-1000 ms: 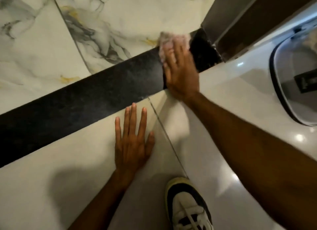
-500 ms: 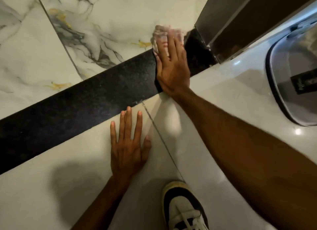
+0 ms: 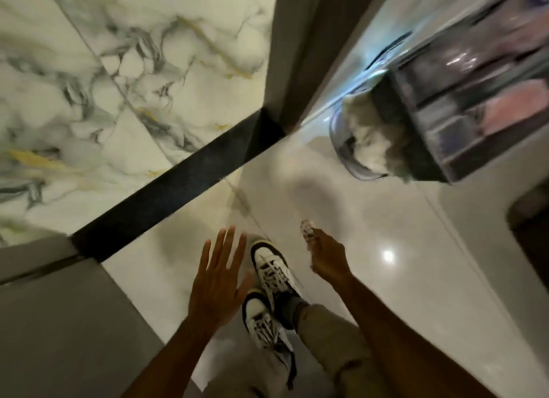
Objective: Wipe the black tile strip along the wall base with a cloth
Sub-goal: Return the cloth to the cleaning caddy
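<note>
The black tile strip [image 3: 178,186] runs diagonally along the base of the marble wall, from lower left to a door frame at upper right. My right hand [image 3: 326,256] is well away from it, over the white floor, closed around a small pale pink cloth [image 3: 307,231] that sticks out past the fingers. My left hand [image 3: 218,278] hovers above the floor with fingers spread and holds nothing. Both hands are below the strip in the picture and touch neither wall nor strip.
My two white and black shoes [image 3: 271,290] stand on the glossy white floor [image 3: 386,278]. A clear tub with white fluffy contents [image 3: 368,145] and a stack of clear drawers [image 3: 481,100] sit at upper right. A grey panel [image 3: 59,323] fills the lower left.
The view has pulled back and up from the wall. My right hand came off the black strip with the cloth. My left hand lifted off the floor.
</note>
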The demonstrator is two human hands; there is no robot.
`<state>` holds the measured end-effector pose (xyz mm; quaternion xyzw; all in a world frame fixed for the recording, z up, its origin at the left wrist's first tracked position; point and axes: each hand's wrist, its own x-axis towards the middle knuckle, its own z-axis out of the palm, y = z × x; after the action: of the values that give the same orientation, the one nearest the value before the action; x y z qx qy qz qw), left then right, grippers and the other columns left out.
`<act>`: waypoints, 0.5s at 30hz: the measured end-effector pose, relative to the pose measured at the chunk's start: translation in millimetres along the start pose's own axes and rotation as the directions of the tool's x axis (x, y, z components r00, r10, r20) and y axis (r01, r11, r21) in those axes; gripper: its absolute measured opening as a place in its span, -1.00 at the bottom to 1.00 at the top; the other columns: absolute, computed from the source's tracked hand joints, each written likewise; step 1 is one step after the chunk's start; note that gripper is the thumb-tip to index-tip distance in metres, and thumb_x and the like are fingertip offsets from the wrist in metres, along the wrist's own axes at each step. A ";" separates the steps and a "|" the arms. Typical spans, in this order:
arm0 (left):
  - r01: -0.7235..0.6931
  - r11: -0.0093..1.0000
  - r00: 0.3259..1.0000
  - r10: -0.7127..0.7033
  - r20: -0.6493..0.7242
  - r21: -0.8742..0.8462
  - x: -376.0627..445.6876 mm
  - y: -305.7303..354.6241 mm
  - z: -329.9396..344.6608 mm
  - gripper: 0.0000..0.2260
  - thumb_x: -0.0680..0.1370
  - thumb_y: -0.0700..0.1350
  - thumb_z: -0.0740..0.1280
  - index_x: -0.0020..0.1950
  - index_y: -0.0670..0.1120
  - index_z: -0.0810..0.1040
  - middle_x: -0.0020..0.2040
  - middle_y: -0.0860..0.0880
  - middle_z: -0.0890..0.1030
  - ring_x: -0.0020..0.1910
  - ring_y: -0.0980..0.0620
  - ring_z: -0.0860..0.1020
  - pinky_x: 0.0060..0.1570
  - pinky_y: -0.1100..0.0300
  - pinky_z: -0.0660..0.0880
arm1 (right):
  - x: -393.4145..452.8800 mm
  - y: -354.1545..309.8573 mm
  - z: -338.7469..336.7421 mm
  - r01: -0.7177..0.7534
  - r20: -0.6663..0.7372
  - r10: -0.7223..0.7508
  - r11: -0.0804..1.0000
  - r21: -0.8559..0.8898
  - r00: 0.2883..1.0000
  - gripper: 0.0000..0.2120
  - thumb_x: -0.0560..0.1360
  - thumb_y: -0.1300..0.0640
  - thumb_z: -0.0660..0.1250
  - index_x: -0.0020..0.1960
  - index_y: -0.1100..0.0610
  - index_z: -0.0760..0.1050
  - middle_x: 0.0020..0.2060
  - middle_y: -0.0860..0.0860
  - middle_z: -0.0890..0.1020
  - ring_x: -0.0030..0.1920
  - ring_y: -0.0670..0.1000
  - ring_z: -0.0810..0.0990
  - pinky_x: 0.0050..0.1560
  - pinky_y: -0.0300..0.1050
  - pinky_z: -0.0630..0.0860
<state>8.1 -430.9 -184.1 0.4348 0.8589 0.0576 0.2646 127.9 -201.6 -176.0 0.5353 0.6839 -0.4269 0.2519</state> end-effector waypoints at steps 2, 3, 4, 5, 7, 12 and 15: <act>-0.071 0.996 0.997 0.071 0.010 0.047 -17.0 32.2 -52.6 -0.34 0.74 0.23 0.02 0.74 -0.13 0.25 0.75 -0.22 0.19 0.71 -0.29 0.26 0.72 -0.15 0.02 | -50.1 -3.9 -51.7 0.004 -0.127 0.017 0.987 0.160 0.992 -0.64 0.77 0.22 0.14 0.51 0.10 0.51 0.21 0.19 0.71 -0.15 0.20 0.77 -0.10 0.10 0.79; -0.112 0.991 0.993 0.110 0.031 0.072 -14.9 49.0 -78.9 -0.33 0.75 0.25 -0.02 0.73 -0.14 0.27 0.74 -0.22 0.21 0.70 -0.30 0.28 0.72 -0.13 -0.02 | -70.0 -6.2 -82.0 0.010 -0.206 0.043 0.968 0.252 0.978 -0.65 0.79 0.17 0.13 0.51 0.09 0.50 0.20 0.17 0.70 -0.26 0.10 0.72 -0.28 -0.02 0.75; -0.158 0.983 0.987 0.155 0.035 0.096 -6.4 70.4 -106.7 -0.32 0.76 0.26 -0.07 0.72 -0.15 0.29 0.73 -0.23 0.22 0.69 -0.31 0.28 0.72 -0.13 -0.03 | -87.3 -7.6 -118.0 0.025 -0.286 0.072 0.946 0.322 0.956 -0.65 0.80 0.12 0.13 0.53 0.09 0.49 0.20 0.16 0.69 -0.31 0.04 0.68 -0.38 -0.15 0.68; -0.182 0.977 0.983 0.180 0.030 0.107 3.1 82.5 -125.0 -0.30 0.76 0.28 -0.13 0.72 -0.16 0.28 0.73 -0.24 0.22 0.70 -0.31 0.27 0.73 -0.15 0.00 | -95.4 -14.4 -140.6 0.066 -0.366 0.077 0.930 0.361 0.928 -0.65 0.80 0.09 0.14 0.53 0.11 0.48 0.22 0.19 0.68 -0.28 0.06 0.68 -0.38 -0.18 0.65; -0.220 0.969 0.975 0.216 0.045 0.112 32.6 109.7 -156.3 -0.27 0.75 0.30 -0.19 0.73 -0.15 0.25 0.74 -0.25 0.20 0.73 -0.30 0.20 0.73 -0.26 0.10 | -99.6 -25.2 -182.6 0.189 -0.505 0.042 0.898 0.398 0.862 -0.64 0.81 0.09 0.14 0.54 0.15 0.46 0.27 0.27 0.66 -0.06 0.21 0.73 -0.12 0.06 0.75; -0.382 0.912 0.924 0.378 0.053 0.152 146.2 201.8 -188.7 -0.30 0.73 0.27 -0.04 0.78 -0.11 0.13 0.78 -0.24 0.09 0.77 -0.24 0.03 0.73 -0.31 -0.01 | -60.0 -22.2 -272.9 0.290 -0.645 0.179 0.782 0.551 0.743 -0.61 0.81 0.10 0.13 0.61 0.15 0.39 0.48 0.19 0.57 0.45 0.22 0.57 0.50 0.28 0.55; -0.470 0.855 0.880 0.474 0.036 0.222 215.1 244.1 -177.3 -0.31 0.73 0.24 0.00 0.78 -0.11 0.11 0.78 -0.24 0.10 0.77 -0.26 0.06 0.73 -0.31 0.03 | -10.1 -18.3 -296.8 0.304 -0.635 0.261 0.707 0.639 0.727 -0.61 0.81 0.15 0.13 0.62 0.18 0.36 0.51 0.18 0.53 0.50 0.18 0.52 0.54 0.26 0.52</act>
<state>-10.1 -90.3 -39.5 0.6582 0.7296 0.0280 0.1833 146.9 45.5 -11.2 0.6986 0.5155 -0.4287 -0.2497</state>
